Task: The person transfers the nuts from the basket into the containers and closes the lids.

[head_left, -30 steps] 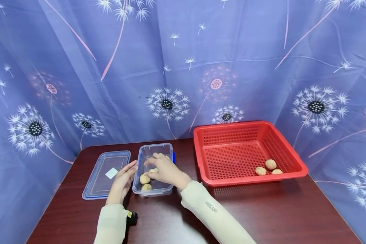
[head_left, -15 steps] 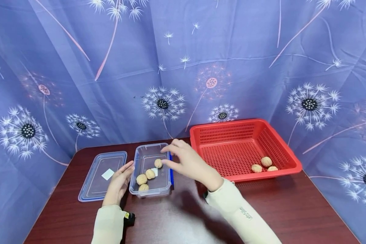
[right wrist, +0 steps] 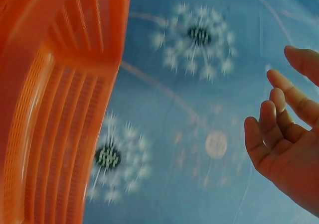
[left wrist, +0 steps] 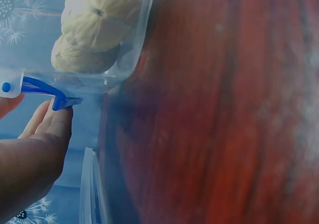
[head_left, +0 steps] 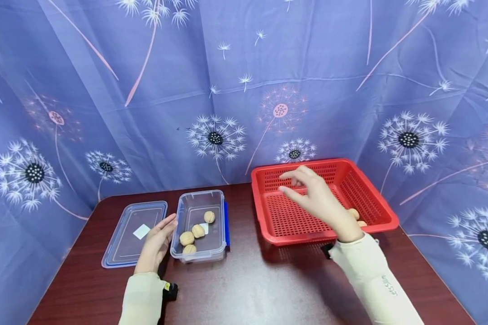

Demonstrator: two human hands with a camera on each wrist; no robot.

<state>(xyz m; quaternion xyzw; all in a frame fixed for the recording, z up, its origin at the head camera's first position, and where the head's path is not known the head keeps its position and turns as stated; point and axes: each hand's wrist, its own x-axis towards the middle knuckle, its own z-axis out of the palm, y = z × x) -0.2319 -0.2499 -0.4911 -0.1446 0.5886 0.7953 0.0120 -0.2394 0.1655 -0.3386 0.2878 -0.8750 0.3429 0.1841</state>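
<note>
My left hand lies along the left side of a clear plastic food container, fingers straight. In the left wrist view its fingertips touch the blue latch on that side. Several walnuts lie inside the container, mostly toward its near left corner. Above the red plastic basket hovers my right hand, thumb and fingers apart with nothing between them. Behind its wrist, walnuts show partly in the basket's near right corner; the rest of them is hidden.
A clear lid with a blue seal and a white label lies flat left of the container. Dark brown table surface runs between container and basket and along the front. A blue dandelion-print curtain hangs behind the table.
My right hand has left the container and moved right to over the basket. One more walnut shows in the container, at its right side. My left hand has stayed at the container.
</note>
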